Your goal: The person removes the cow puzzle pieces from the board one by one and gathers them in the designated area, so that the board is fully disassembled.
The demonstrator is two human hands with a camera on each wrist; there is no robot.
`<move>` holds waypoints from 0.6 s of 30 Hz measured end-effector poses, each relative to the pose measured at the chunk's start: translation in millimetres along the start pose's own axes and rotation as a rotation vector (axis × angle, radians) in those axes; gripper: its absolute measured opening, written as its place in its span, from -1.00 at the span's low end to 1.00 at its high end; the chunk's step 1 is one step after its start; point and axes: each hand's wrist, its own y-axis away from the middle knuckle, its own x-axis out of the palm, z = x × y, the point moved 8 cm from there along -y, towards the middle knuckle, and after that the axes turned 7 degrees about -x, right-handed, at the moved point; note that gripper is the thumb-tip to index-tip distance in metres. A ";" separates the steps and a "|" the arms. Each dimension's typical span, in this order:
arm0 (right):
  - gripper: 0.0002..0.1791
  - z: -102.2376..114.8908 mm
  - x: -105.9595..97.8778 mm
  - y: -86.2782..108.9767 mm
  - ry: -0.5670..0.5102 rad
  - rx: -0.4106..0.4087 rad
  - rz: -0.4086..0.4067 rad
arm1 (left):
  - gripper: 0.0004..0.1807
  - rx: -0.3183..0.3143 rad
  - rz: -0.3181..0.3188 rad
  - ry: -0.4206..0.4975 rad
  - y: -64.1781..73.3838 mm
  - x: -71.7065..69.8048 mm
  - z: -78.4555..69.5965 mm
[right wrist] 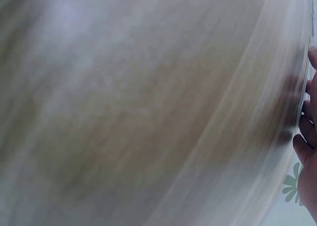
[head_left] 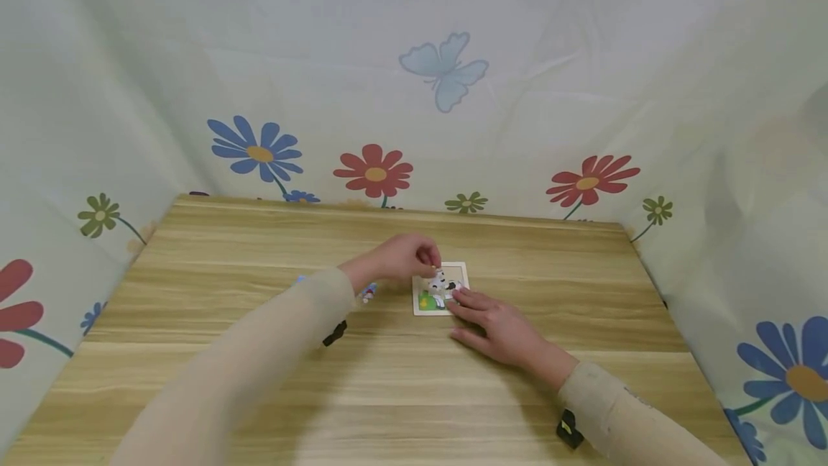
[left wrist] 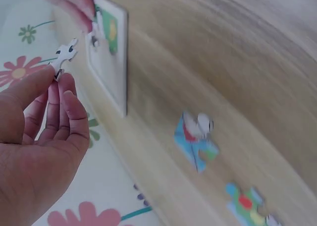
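Observation:
My left hand [head_left: 402, 257] pinches a white jigsaw puzzle piece [left wrist: 65, 55] with black marks between thumb and fingertips. In the head view it holds the piece over the small square puzzle board [head_left: 461, 270]. The board has a pale rim, and its near part shows a green and white picture. Fingers extended, my right hand [head_left: 497, 326] rests at the board's right side, fingertips over the picture. The right wrist view catches only the edge of that hand [right wrist: 308, 132], low against the tabletop.
Loose colourful puzzle pieces lie left of the board: a blue one with a white and red figure [left wrist: 194, 139] and another with red and yellow [left wrist: 247, 206]. The wooden table [head_left: 388, 394] ends at a flowered cloth backdrop [head_left: 310, 56].

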 end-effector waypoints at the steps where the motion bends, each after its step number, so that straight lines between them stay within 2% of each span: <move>1: -0.40 0.3 0.1 0.1 -0.001 -0.002 -0.002 | -0.95 0.003 0.000 -0.004 2.9 -2.6 0.1; 7: -0.39 2.1 0.4 0.4 0.004 -0.007 -0.013 | -0.95 0.029 -0.009 -0.015 23.4 -20.4 5.9; 15: -0.38 1.0 1.1 0.4 0.005 0.007 0.002 | -0.95 -0.007 -0.012 -0.038 54.7 -43.2 30.8; 18: -0.37 1.6 0.5 2.1 0.018 -0.006 -0.015 | -0.95 -0.016 0.005 -0.052 63.8 -45.4 40.1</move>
